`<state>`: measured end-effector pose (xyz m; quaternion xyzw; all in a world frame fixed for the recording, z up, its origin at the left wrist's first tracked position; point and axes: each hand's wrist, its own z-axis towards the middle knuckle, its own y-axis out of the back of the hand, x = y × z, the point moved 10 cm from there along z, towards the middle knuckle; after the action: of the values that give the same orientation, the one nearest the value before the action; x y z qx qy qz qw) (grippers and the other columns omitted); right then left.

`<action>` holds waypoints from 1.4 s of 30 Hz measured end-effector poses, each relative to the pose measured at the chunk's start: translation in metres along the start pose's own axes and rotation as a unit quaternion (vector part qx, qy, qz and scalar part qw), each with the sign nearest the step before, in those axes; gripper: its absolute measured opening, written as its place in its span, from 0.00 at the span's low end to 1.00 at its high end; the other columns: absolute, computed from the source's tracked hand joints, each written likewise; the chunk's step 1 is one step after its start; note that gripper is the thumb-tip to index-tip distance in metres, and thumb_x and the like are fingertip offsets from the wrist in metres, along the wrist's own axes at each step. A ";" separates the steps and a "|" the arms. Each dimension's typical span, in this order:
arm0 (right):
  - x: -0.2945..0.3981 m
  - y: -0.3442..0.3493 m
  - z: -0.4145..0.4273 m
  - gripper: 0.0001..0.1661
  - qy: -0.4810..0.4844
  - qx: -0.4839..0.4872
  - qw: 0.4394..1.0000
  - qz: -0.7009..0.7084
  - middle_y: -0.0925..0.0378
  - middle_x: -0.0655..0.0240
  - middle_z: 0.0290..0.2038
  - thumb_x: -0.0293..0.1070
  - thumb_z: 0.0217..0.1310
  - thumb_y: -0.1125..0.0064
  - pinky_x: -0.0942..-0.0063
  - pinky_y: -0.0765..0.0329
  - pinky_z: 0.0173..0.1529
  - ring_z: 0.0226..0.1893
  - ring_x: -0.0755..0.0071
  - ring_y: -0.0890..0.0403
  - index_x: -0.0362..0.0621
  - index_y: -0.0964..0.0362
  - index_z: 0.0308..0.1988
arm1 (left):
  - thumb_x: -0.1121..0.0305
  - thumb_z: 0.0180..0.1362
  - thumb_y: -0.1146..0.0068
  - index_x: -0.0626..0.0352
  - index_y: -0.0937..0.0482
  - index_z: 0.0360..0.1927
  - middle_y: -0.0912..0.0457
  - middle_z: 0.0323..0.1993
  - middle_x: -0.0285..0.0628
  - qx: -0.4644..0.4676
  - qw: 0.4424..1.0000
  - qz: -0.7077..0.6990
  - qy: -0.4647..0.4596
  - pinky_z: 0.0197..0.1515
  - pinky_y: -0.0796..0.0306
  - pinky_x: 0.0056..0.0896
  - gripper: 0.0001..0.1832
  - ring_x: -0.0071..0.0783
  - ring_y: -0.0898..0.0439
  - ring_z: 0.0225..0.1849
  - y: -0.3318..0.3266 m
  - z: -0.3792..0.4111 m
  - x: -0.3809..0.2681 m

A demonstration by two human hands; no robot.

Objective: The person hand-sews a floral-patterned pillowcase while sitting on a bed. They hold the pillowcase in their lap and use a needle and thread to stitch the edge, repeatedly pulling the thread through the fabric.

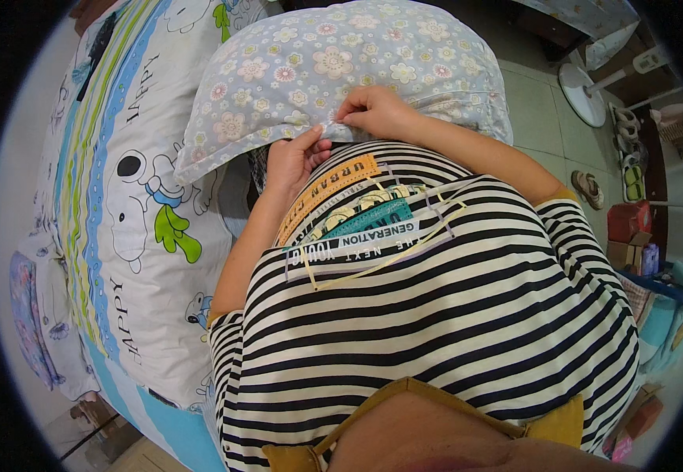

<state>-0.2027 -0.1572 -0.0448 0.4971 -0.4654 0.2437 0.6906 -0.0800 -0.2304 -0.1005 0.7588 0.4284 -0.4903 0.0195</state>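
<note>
A plump pillow (341,62) in a grey pillowcase with a flower print rests in front of my body, its long hemmed edge towards me. My left hand (294,160) pinches that hem near its middle, thumb on top and fingers curled beneath. Just to the right and slightly higher, my right hand (384,113) has thumb and forefinger pressed together on the cloth by the same edge. Whatever lies between the right fingertips is too small to make out. My striped shirt (430,283) fills the space below the hands.
On the left is a bed with a cartoon-print quilt (141,218). A white round stand base (580,94) rests on the tiled floor (533,112) at right. Nearby are a shoe (587,189), a shoe rack (632,150) and a red container (629,221).
</note>
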 end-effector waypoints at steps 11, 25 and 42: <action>-0.014 -0.003 -0.002 0.07 -0.068 0.017 0.989 0.133 0.22 0.67 0.30 0.23 0.49 0.43 0.80 0.28 0.39 0.32 0.78 0.25 0.37 0.25 0.33 | 0.68 0.56 0.48 0.62 0.31 0.32 0.22 0.23 0.43 0.060 0.991 -0.103 0.060 0.26 0.25 0.21 0.08 0.26 0.23 0.22 -0.005 0.009 0.012; -0.010 -0.013 0.004 0.06 -0.098 0.009 0.975 0.199 0.30 0.73 0.20 0.28 0.50 0.41 0.82 0.33 0.20 0.17 0.82 0.31 0.40 0.28 0.30 | 0.67 0.55 0.46 0.63 0.29 0.32 0.24 0.21 0.40 0.082 0.991 -0.045 0.099 0.23 0.26 0.22 0.09 0.25 0.24 0.20 -0.016 0.008 0.017; 0.076 -0.004 -0.004 0.05 0.227 -0.041 0.955 -0.185 0.29 0.66 0.31 0.31 0.49 0.45 0.67 0.28 0.33 0.30 0.58 0.25 0.46 0.27 0.31 | 0.69 0.51 0.41 0.66 0.25 0.33 0.24 0.22 0.40 0.003 0.999 0.044 0.013 0.20 0.32 0.17 0.11 0.21 0.28 0.18 -0.006 0.003 0.004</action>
<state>-0.1637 -0.1644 0.0199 0.4777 -0.2057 0.1987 0.8307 -0.0851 -0.2254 -0.1027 0.7829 0.3936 -0.4807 0.0331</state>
